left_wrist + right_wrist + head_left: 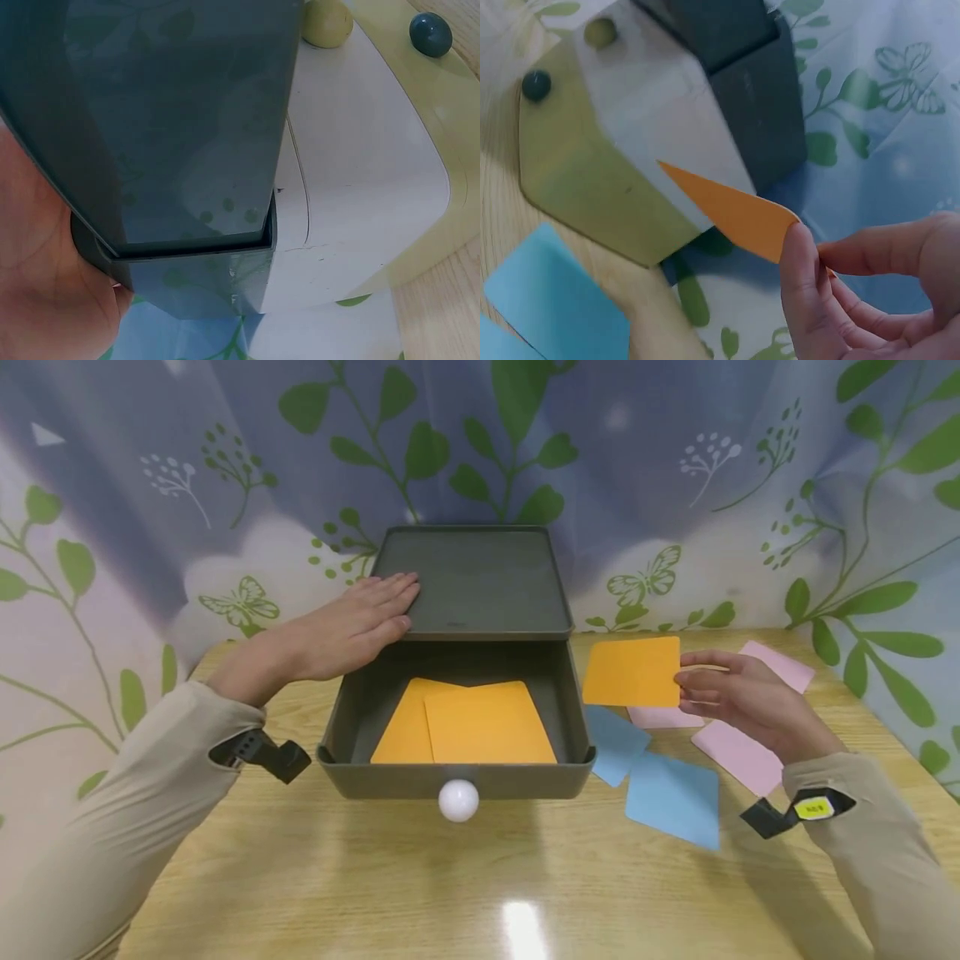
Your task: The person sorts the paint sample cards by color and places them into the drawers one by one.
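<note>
A dark grey drawer with a round white knob stands pulled out from under its grey top. Two orange cards lie inside, one overlapping the other. My left hand rests with straight fingers on the left edge of the top; in the left wrist view it lies along the grey casing. To the right of the drawer, my right hand pinches another orange card by its right edge, between thumb and fingers. The right wrist view shows this orange card nearly edge-on.
Under the grey drawer, a white drawer and a yellow-green one show in the wrist views. Blue cards and pink cards lie on the wooden table to the right. A leaf-patterned curtain hangs behind.
</note>
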`<move>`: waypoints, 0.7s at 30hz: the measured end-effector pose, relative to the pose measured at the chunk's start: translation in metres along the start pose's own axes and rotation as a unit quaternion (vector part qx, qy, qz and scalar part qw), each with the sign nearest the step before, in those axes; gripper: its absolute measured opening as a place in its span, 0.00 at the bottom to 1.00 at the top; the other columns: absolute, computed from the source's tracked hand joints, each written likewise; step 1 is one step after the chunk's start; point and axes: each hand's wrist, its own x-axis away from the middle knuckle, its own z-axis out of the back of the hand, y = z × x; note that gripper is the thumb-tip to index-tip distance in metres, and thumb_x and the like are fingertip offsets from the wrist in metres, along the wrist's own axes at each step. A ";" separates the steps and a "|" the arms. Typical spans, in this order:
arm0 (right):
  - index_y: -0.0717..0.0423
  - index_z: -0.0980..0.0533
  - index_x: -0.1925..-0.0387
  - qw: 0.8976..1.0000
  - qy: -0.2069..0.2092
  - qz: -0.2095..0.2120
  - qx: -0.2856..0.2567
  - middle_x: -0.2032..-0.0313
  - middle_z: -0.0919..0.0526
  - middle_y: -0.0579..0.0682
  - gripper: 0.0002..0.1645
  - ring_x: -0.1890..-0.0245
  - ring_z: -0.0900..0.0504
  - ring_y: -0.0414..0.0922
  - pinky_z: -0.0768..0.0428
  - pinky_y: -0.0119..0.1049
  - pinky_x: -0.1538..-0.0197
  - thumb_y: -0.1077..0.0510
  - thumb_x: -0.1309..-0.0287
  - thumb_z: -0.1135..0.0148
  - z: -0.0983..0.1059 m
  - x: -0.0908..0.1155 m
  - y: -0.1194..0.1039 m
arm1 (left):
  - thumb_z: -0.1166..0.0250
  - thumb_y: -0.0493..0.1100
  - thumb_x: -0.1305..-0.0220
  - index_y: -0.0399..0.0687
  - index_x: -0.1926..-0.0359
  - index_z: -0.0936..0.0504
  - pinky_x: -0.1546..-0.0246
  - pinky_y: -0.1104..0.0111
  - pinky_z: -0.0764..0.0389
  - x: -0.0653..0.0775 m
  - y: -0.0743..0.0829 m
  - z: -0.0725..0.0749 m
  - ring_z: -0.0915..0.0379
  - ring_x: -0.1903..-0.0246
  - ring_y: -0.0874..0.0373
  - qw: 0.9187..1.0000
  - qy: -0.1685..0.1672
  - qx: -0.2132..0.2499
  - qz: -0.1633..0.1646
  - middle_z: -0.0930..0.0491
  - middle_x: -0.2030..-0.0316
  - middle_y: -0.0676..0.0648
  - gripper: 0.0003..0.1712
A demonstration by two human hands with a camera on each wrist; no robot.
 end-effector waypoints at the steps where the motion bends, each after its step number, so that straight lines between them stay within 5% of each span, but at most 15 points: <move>1: 0.56 0.23 0.56 1.000 -0.005 0.004 -0.019 0.65 0.19 0.50 0.08 0.65 0.17 0.46 0.17 0.35 0.57 0.67 0.35 0.44 0.000 0.002 -0.001 | 0.66 0.47 0.22 0.30 0.27 0.56 0.28 0.52 0.65 0.000 0.000 0.000 0.69 0.26 0.42 1.000 0.000 0.000 0.000 0.61 0.26 0.34 0.33; 21: 0.58 0.23 0.51 0.982 -0.140 0.063 -0.113 0.64 0.19 0.50 0.19 0.65 0.19 0.47 0.18 0.40 0.56 0.73 0.31 0.58 -0.009 0.034 -0.023 | 0.66 0.47 0.22 0.29 0.27 0.56 0.28 0.52 0.66 -0.001 -0.001 0.000 0.69 0.26 0.42 1.000 0.000 -0.006 0.001 0.61 0.26 0.33 0.33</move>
